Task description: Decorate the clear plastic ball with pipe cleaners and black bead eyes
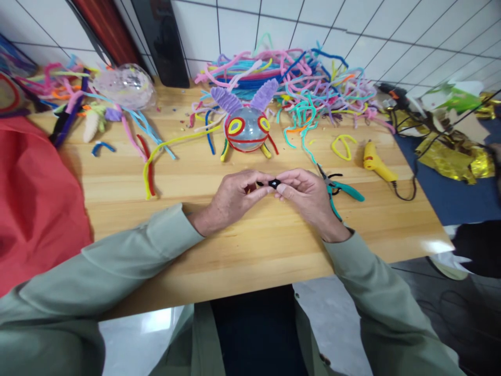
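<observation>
Both hands meet over the middle of the wooden table and pinch a small black piece (274, 183), perhaps coiled pipe cleaner; its exact kind is hard to make out. My left hand (238, 197) is closed on its left side, with a dark end showing by the fingers. From the right, my right hand (307, 196) grips the same piece between thumb and fingers. Just beyond them stands a clear ball figure (247, 134) with purple ears, yellow-and-red eyes and a red mouth line. Teal-handled pliers (344, 190) lie beside my right wrist.
A heap of coloured pipe cleaners (270, 68) lies against the tiled wall. A yellow glue gun (378, 162) with its cord rests at right, near gold foil (446, 156). Red cloth (39, 198) covers the left end. A clear bumpy ball (124, 86) sits back left.
</observation>
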The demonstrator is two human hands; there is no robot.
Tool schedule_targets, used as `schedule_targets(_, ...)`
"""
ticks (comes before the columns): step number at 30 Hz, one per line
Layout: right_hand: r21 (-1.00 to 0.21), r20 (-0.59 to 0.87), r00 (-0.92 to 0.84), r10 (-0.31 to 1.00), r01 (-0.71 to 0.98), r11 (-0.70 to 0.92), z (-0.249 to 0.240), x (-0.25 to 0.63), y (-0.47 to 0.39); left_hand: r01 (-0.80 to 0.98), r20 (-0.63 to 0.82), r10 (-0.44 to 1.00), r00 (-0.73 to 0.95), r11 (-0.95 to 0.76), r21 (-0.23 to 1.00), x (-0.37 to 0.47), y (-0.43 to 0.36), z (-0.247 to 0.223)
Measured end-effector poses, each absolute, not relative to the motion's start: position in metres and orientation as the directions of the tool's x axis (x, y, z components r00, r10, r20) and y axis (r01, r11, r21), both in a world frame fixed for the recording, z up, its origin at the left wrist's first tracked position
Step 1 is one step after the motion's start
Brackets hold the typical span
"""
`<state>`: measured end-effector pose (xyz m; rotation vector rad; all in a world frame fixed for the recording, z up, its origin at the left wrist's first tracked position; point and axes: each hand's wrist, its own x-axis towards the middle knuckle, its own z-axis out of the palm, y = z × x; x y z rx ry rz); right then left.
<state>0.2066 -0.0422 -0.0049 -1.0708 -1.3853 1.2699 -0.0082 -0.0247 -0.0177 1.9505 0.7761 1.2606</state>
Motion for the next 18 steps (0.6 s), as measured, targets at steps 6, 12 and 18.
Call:
schedule_targets(6, -0.995, 0.095, -0.179, 0.979, 0.001, 0.096, -0.0061, 0.2050, -0.0424, 0.148, 0.478, 0.802, 0.358, -0.554, 0.819, -0.0092, -0.0251, -0.0183)
schedule_targets(12, -0.994, 0.106, -0.170, 0.980, -0.012, 0.105, -0.0061, 0.2047, -0.0422, 0.157, 0.462, 0.829, 0.316, -0.525, 0.836, -0.0070, -0.0265, -0.0172)
schedule_targets(18, -0.997, 0.082, -0.178, 0.981, -0.023, 0.079, -0.0080, 0.2066, -0.0411, 0.116, 0.526, 0.788, 0.319, -0.584, 0.804, -0.0078, -0.0255, -0.0186)
